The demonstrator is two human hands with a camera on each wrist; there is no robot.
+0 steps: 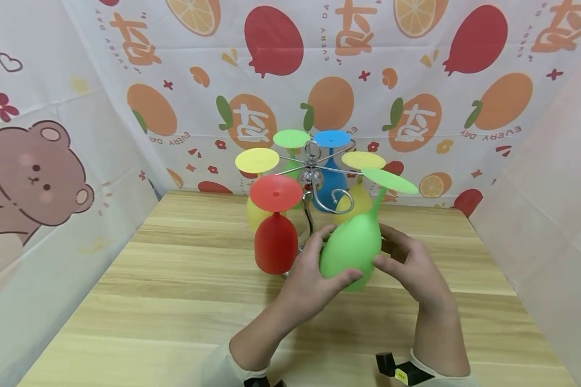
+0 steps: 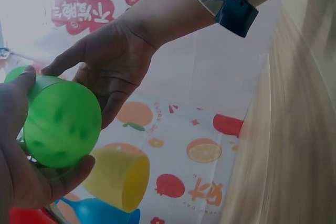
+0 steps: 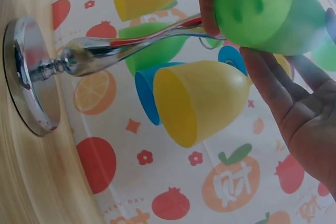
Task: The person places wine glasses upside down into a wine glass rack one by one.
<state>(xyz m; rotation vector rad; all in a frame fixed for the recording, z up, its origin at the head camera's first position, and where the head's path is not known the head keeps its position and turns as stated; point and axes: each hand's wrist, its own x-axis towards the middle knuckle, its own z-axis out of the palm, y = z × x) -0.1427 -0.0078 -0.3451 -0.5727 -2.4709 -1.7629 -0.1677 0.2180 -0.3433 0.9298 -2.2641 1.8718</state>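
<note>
A green goblet [image 1: 352, 247] is tilted, mouth down, with its round foot towards the upper right. My left hand [image 1: 309, 279] grips its bowl from the left, thumb across the near side. On the other side my right hand [image 1: 413, 266] holds the bowl between thumb and curved fingers, some of them hidden behind it. Just beyond stands a metal goblet rack [image 1: 311, 177]; its front-right curled arm [image 1: 341, 204] is bare beside the green goblet. A red goblet [image 1: 276, 242] hangs upside down to the left of my left hand.
Yellow goblets [image 1: 257, 160] [image 3: 210, 98], a blue goblet [image 1: 331, 183] and another green goblet [image 1: 291, 140] hang upside down on the rack. Its round base [image 3: 37, 77] stands on the wooden table [image 1: 174, 301]. A fruit-printed cloth [image 1: 290, 80] is behind, with cloth walls at both sides.
</note>
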